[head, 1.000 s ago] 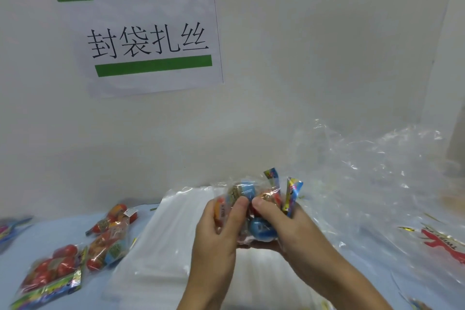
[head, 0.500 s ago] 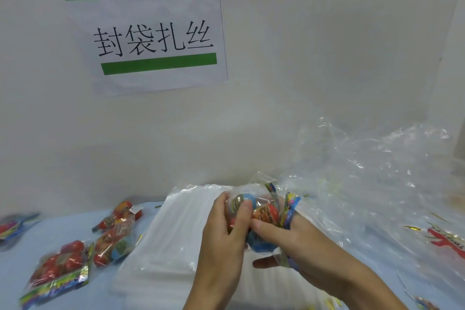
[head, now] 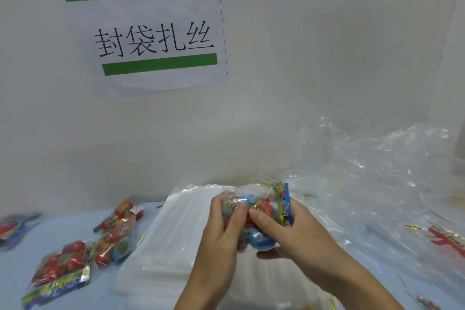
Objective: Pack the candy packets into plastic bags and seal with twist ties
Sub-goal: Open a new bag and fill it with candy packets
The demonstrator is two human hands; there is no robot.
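Candy pkt is gripped by both hands: L hand & R hand, above stack of plastic bags.

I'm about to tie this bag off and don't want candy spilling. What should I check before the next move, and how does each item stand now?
1. Left hand grips the candy bag: ok.
2. Right hand grips it from the other side: ok.
3. Candy sits inside the clear plastic: ok.
4. Bag neck gathered and twisted: cannot tell, hidden by the fingers.
5. Twist tie in hand: cannot tell, none plainly visible.
6. Finished packs lie on the left, apart from the hands: ok.
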